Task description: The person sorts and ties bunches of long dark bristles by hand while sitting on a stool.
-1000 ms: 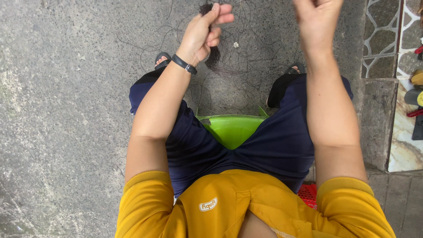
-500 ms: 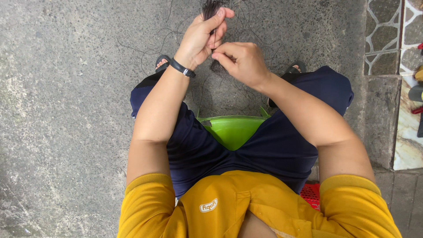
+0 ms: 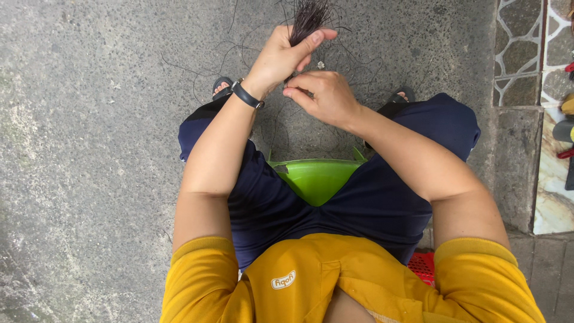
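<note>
Down from its raised reach a second ago, the right hand (image 3: 326, 96) now sits just below the left hand (image 3: 287, 54), fingertips pinched narrow on fine strands. Left hand is closed around a dark hair bundle (image 3: 308, 18), tips fanning above the fist. Loose hairs (image 3: 239, 51) litter the concrete around both hands; green stool (image 3: 317, 176) sits nearer the body.
</note>
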